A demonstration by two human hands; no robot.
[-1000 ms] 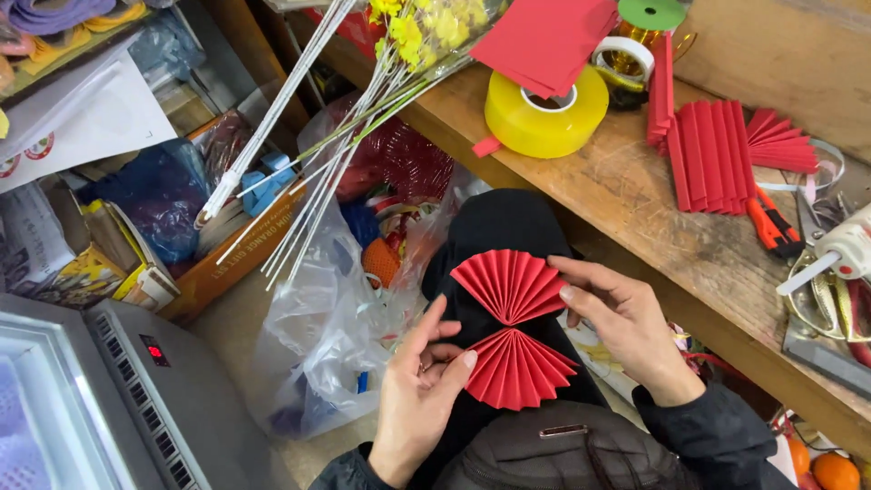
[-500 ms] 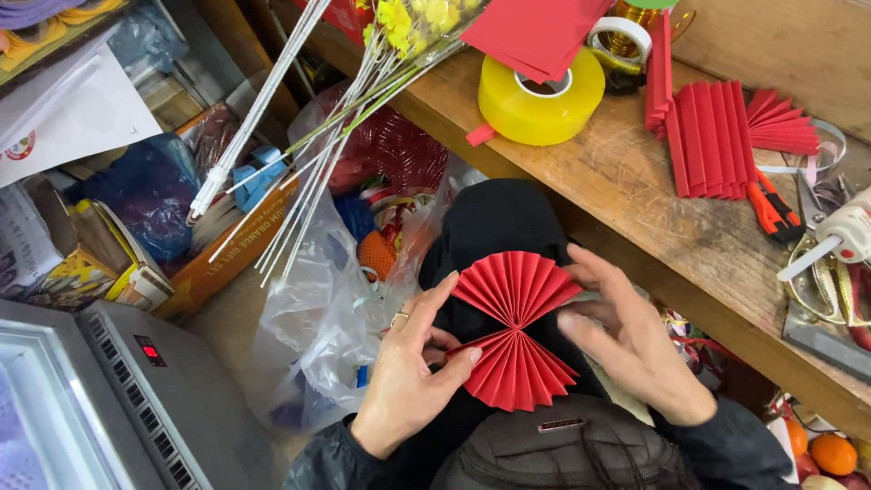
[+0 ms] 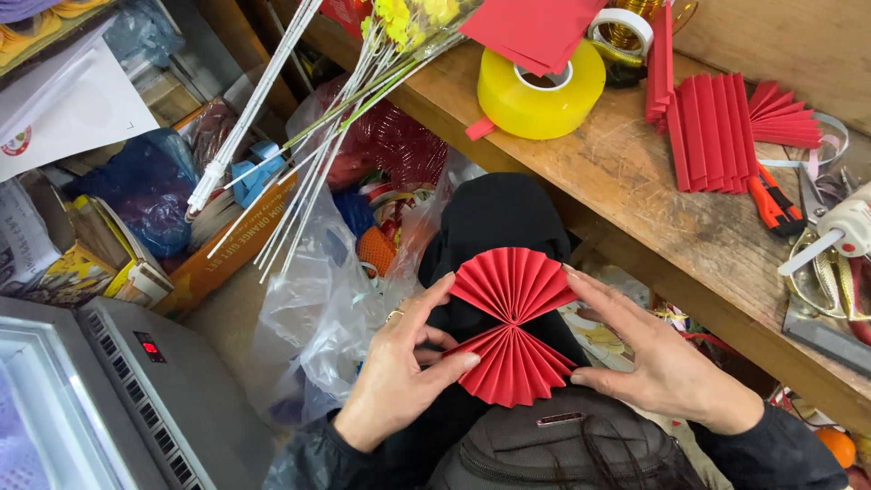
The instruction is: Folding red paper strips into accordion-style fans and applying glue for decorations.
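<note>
Left hand (image 3: 399,367) and right hand (image 3: 658,363) pinching the side edges of a red pleated paper piece (image 3: 513,325), over the lap. 2 fanned halves, joined at a narrow centre, crisp accordion folds. Beyond, on the wooden desk (image 3: 635,195): yellow tape roll (image 3: 542,95), folded red paper strips (image 3: 712,136).

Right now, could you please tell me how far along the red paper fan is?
Done: the red pleated paper fan is folded and pinched at its middle, two halves spread. In hand: left hand and right hand hold its edges. Left: side gaps remain open; more pleated red strips wait on the wooden bench.
</note>
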